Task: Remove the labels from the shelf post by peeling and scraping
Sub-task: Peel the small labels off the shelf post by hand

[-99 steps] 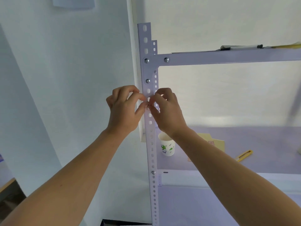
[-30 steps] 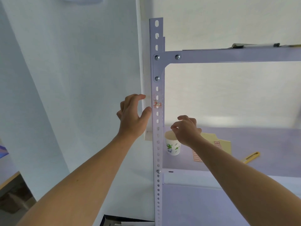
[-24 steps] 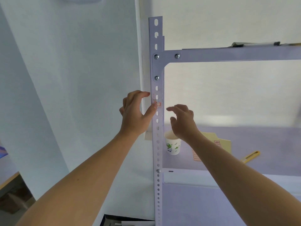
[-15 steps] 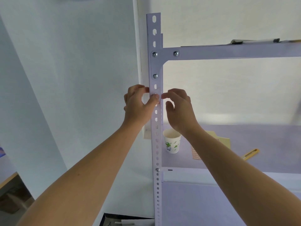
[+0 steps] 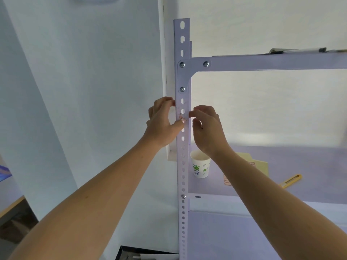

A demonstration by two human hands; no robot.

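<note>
- The white perforated shelf post [image 5: 183, 166] is seen upright at centre frame, bolted to a horizontal shelf beam [image 5: 272, 61] near its top.
- A torn, reddish label remnant [image 5: 182, 118] is stuck on the post's front face, below the lowest corner bolt [image 5: 182, 89] and between the two hands.
- The post is gripped by the left hand [image 5: 162, 124]: its fingers are curled round the left edge, and the thumb is pressed on the front face just beneath the remnant.
- The right hand [image 5: 206, 132] is held at the post's right edge with fingers curled. The index fingertip touches the edge at the remnant's height and the thumb sits apart below it. Whether any label is pinched cannot be told.
- On the lower shelf [image 5: 300, 162] a printed paper cup [image 5: 200, 164] stands upright just right of the post. A pale yellow sheet [image 5: 259, 164] and a yellow utility knife [image 5: 291, 181] lie further right.
</note>
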